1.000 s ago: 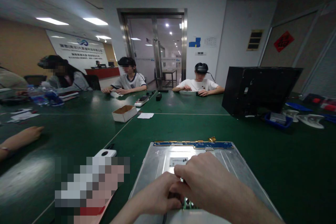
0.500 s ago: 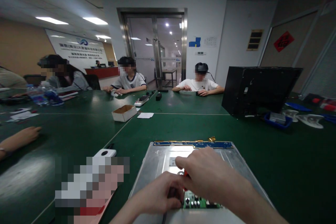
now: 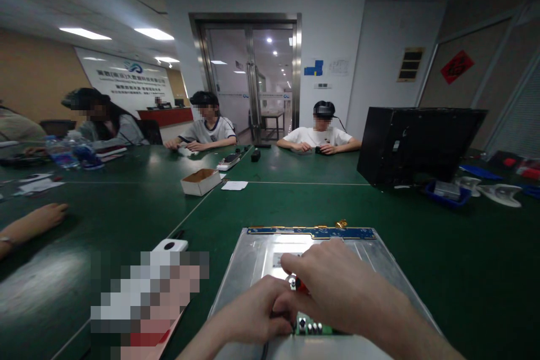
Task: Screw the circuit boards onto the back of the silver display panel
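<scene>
A flat silver metal panel (image 3: 248, 261) lies on the green table, with a blue circuit strip (image 3: 346, 233) along its far edge. Near its close edge a green circuit board (image 3: 314, 326) shows partly beneath my hands. My right hand (image 3: 337, 275) is closed round a red-handled tool (image 3: 300, 286), whose far end is hidden. My left hand (image 3: 265, 309) touches the right one, its fingers curled low over the board beside a dark cable (image 3: 264, 350); what they pinch is hidden.
A black monitor (image 3: 422, 146) stands at the right beside a blue tray (image 3: 447, 194). An open box (image 3: 200, 181) and paper (image 3: 234, 185) lie beyond the panel. Another person's hand (image 3: 50, 215) rests at the left; several people sit around the table.
My right hand has shifted very slightly and covers more of the green board's right part. My left hand has hardly moved.
</scene>
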### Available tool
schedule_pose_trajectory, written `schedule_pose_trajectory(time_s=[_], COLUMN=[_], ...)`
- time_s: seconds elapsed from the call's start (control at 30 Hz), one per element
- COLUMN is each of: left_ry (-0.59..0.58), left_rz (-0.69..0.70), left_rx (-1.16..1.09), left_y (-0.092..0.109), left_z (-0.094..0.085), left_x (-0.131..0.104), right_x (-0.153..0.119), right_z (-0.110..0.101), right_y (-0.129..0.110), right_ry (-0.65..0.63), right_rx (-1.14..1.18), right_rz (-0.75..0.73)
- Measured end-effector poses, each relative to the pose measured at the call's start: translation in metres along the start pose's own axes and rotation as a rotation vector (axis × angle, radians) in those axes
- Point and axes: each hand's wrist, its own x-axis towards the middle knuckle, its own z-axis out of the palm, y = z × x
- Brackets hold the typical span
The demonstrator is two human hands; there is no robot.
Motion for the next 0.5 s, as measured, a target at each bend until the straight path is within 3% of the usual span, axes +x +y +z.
schedule_pose_trajectory(time_s=[0.13,0.27,0.5], left_ry=[0.035,0.04,0.016], left_rz=[-0.086,-0.043,0.008], left_rx=[-0.065,-0.121,-0.185], left_y=[0.0034,0.0002,0.0003], left_z=[-0.0009,0.0014,0.0014], left_x=[-0.0015,-0.001,0.0017], right_x=[0.0003,-0.0057,0.0001], right_z=[-0.0011,-0.0073,-0.0032], right_y=[-0.0009,-0.0009,-0.0018], right_ry=[0.007,-0.012,-0.007], right_rx=[-0.002,0.089,-0.022], right_rz=[-0.029,-0.071,0.072])
